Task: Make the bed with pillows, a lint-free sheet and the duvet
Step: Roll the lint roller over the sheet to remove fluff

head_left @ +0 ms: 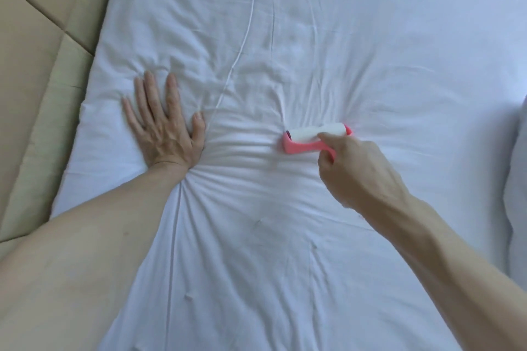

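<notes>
- Centrally, filling most of the view: wrinkled white sheet [342, 37], creases gathered toward the middle.
- Left of centre: left hand [164, 128], released, fingers straight and spread, palm pressed flat on the sheet.
- Just right of centre: pink lint roller [310, 134], white roll down against the sheet.
- Nearer the camera: right hand [359, 171], clenched round the roller's pink handle.
- Along the left edge: beige padded panel [34, 80].
- At the right edge: pale bulky fabric [517, 179], pillow or duvet impossible to tell.
</notes>
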Available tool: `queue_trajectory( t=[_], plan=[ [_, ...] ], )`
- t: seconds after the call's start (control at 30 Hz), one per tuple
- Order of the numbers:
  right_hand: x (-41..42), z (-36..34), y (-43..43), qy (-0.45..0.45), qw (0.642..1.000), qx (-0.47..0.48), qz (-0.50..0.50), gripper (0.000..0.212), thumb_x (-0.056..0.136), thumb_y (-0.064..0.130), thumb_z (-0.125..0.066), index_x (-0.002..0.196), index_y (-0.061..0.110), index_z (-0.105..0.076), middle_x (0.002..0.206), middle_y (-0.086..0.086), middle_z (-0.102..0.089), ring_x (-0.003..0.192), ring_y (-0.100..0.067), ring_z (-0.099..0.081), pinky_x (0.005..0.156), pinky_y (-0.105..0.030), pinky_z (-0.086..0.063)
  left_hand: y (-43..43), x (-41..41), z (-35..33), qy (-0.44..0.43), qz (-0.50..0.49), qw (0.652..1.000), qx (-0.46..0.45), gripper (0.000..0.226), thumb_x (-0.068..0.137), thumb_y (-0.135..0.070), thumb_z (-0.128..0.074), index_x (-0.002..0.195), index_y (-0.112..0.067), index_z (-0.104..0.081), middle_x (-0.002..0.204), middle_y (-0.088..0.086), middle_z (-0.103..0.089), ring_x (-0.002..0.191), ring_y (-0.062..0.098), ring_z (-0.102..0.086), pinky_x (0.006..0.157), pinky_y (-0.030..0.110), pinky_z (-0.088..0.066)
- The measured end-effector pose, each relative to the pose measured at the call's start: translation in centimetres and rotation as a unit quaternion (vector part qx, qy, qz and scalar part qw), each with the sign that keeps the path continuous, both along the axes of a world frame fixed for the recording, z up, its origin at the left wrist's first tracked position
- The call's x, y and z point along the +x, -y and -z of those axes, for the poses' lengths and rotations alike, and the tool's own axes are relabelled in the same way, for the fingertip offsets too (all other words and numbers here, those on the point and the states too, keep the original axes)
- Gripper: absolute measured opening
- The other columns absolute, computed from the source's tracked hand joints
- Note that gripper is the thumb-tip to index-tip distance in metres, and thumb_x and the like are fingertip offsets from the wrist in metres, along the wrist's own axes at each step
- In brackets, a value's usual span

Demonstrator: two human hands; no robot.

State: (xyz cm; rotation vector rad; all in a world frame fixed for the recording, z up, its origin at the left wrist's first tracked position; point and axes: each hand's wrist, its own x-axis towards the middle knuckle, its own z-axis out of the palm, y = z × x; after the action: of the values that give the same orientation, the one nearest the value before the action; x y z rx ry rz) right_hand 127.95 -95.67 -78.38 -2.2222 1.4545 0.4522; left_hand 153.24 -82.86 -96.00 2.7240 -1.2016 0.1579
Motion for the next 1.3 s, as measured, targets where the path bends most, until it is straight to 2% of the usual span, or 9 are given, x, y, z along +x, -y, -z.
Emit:
queue_trajectory(
  t=[0.17, 0.27, 0.4, 0.57, 0.77, 0.87, 0.97, 1.1, 1.3],
  plan=[
    [-5.0, 0.0, -6.4, -0.008, 1.000, 0.017, -0.012, 0.037, 0.099, 0.023, -0.036, 0.129, 0.031, -0.057, 0.084, -0.002, -0.060, 0.071, -0.031, -0.061, 0.066, -0.033, -0.047, 0.2, -0.4, -1.9, -0.038, -0.012, 0.998, 0.044, 0.073, 0.103, -0.057, -0.019, 0.164, -0.020, -0.006, 0.170, 0.018, -0.004, 0.157, 0.034, -0.001, 0.123, 0.063, -0.002],
    [-8.7, -0.1, -10.0, 0.001, 1.000, 0.013, -0.018, 0.040, 0.100, 0.022, -0.035, 0.133, 0.033, -0.055, 0.087, -0.003, -0.061, 0.073, -0.030, -0.059, 0.066, -0.033, -0.049, -0.1, -1.1, -4.3, -0.121, -0.037, 0.987, 0.104, 0.074, 0.102, -0.060, -0.015, 0.164, -0.025, 0.000, 0.171, 0.011, 0.006, 0.158, 0.027, 0.009, 0.124, 0.057, 0.006],
    [-13.2, 0.0, -14.4, 0.013, 1.000, -0.001, -0.018, 0.036, 0.099, 0.022, -0.035, 0.128, 0.034, -0.053, 0.084, -0.004, -0.062, 0.070, -0.030, -0.058, 0.060, -0.033, -0.044, -6.5, -8.0, -5.7, -0.178, 0.048, 0.978, 0.097, 0.070, 0.103, -0.059, -0.023, 0.164, -0.030, -0.007, 0.172, 0.006, 0.000, 0.158, 0.021, 0.004, 0.126, 0.046, 0.007],
    [-17.7, 0.5, -20.7, 0.023, 0.999, -0.023, 0.009, 0.010, 0.099, 0.019, -0.035, 0.093, 0.025, -0.038, 0.073, -0.003, -0.052, 0.069, -0.029, -0.054, 0.047, -0.032, -0.023, -12.6, -12.7, -7.8, -0.230, 0.101, 0.953, 0.169, 0.068, 0.105, -0.054, -0.030, 0.163, -0.036, 0.001, 0.172, 0.000, 0.008, 0.157, 0.012, 0.011, 0.125, 0.035, 0.010],
    [-22.3, 0.4, -27.5, 0.024, 0.999, -0.040, 0.014, 0.010, 0.100, 0.018, -0.035, 0.103, 0.022, -0.044, 0.070, -0.001, -0.045, 0.067, -0.028, -0.048, 0.046, -0.033, -0.019, -18.2, -18.0, -8.3, -0.233, 0.130, 0.944, 0.194, 0.076, 0.104, -0.056, -0.035, 0.163, -0.032, 0.006, 0.171, 0.002, 0.014, 0.156, 0.014, 0.017, 0.125, 0.039, 0.013],
    [-24.1, -1.2, -28.3, 0.011, 0.999, -0.053, -0.001, 0.019, 0.102, 0.023, -0.036, 0.115, 0.025, -0.051, 0.074, -0.001, -0.049, 0.070, -0.029, -0.047, 0.050, -0.034, -0.026, -21.0, -19.3, -9.1, -0.268, 0.154, 0.931, 0.196, 0.072, 0.104, -0.054, -0.033, 0.163, -0.033, 0.003, 0.171, 0.000, 0.013, 0.156, 0.012, 0.016, 0.125, 0.039, 0.013],
    [-23.1, -3.2, -27.8, 0.055, 0.996, -0.066, -0.010, 0.021, 0.102, 0.030, -0.036, 0.117, 0.027, -0.051, 0.079, -0.005, -0.056, 0.070, -0.031, -0.048, 0.056, -0.038, -0.033, -23.6, -18.4, -10.8, -0.274, 0.145, 0.942, 0.126, 0.064, 0.106, -0.046, -0.037, 0.164, -0.027, -0.015, 0.172, 0.002, -0.004, 0.158, 0.012, 0.004, 0.126, 0.036, 0.009],
    [-16.4, -3.1, -25.8, 0.139, 0.988, -0.068, -0.018, 0.028, 0.102, 0.027, -0.039, 0.129, 0.021, -0.045, 0.080, -0.007, -0.058, 0.063, -0.029, -0.050, 0.051, -0.038, -0.028, -27.5, -16.9, -12.3, -0.263, 0.061, 0.963, 0.003, 0.055, 0.107, -0.035, -0.042, 0.157, -0.014, -0.035, 0.169, 0.007, -0.020, 0.157, 0.016, -0.010, 0.127, 0.033, 0.001],
    [-5.7, -0.7, -21.4, 0.114, 0.990, -0.081, -0.017, 0.032, 0.104, 0.021, -0.040, 0.131, 0.006, -0.048, 0.112, -0.014, -0.062, 0.098, -0.038, -0.059, 0.073, -0.035, -0.035, -33.9, -18.0, -11.1, -0.289, -0.019, 0.957, -0.031, 0.053, 0.107, -0.035, -0.042, 0.154, -0.011, -0.038, 0.169, 0.005, -0.021, 0.157, 0.014, -0.011, 0.128, 0.033, -0.005]
  ],
)
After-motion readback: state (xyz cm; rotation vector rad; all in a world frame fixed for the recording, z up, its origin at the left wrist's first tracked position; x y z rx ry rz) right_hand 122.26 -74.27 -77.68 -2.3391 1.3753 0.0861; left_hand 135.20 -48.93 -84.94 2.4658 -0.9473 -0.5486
